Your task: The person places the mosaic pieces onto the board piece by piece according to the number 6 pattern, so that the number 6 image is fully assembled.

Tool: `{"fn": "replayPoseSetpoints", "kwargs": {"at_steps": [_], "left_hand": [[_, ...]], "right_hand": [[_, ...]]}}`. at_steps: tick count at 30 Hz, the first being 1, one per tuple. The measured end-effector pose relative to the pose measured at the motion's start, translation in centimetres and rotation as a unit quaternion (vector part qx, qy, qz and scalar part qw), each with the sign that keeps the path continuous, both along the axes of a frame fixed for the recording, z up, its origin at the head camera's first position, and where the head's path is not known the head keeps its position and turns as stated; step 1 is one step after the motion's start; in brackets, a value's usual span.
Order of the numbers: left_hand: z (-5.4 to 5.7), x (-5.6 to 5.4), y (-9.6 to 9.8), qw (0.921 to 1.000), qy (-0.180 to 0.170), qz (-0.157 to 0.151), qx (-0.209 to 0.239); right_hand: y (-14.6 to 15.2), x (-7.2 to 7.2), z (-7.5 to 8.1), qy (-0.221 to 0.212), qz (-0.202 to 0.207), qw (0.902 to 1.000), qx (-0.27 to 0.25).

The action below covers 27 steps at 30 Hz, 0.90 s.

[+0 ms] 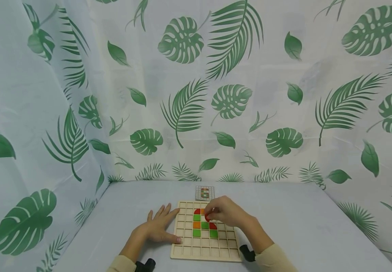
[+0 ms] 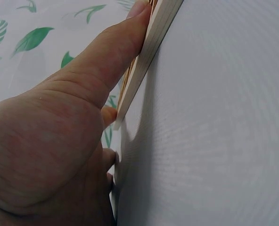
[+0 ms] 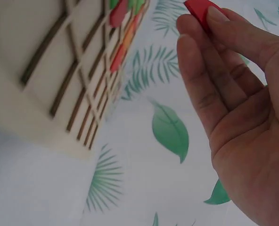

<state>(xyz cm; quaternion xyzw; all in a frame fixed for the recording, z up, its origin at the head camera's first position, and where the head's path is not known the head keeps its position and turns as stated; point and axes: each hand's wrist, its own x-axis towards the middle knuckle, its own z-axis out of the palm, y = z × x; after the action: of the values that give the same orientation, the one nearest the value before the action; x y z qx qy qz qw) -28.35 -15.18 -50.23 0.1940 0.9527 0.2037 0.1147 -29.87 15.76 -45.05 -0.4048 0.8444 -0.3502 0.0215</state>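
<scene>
A wooden grid board (image 1: 205, 253) lies on the table, with green, orange and red tiles set in several of its squares. My right hand (image 1: 226, 211) is over the board's upper middle and pinches a red tile (image 3: 200, 11) between thumb and fingertips. In the right wrist view that tile is clear of the grid. My left hand (image 1: 156, 226) lies at the board's left side with fingers spread. Its thumb (image 2: 116, 49) touches the board's edge in the left wrist view. Among the set tiles are a green tile (image 1: 196, 233) and an orange tile (image 1: 196, 224).
A small pattern card (image 1: 211, 188) with a coloured figure on a grid lies just behind the board. The pale table (image 1: 301, 226) extends to both sides. A white curtain (image 1: 196, 166) printed with green leaves hangs at the back and sides.
</scene>
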Motion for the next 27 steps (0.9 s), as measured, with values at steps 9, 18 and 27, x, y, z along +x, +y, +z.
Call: {"fn": "replayPoseSetpoints", "kwargs": {"at_steps": [9, 18, 27], "left_hand": [[0.0, -0.1, 0.1, 1.0000, 0.000, -0.008, -0.003], [0.1, -0.1, 0.1, 0.9999, -0.004, 0.004, -0.010], [0.1, 0.0, 0.0, 1.0000, -0.005, 0.003, -0.004]], "right_hand": [[-2.2, 0.3, 0.8, -0.045, 0.018, 0.9986, 0.021], [-2.9, 0.7, 0.3, -0.062, 0.009, 0.9978, 0.024], [-3.4, 1.0, -0.2, -0.071, 0.031, 0.9967, 0.025]]}}
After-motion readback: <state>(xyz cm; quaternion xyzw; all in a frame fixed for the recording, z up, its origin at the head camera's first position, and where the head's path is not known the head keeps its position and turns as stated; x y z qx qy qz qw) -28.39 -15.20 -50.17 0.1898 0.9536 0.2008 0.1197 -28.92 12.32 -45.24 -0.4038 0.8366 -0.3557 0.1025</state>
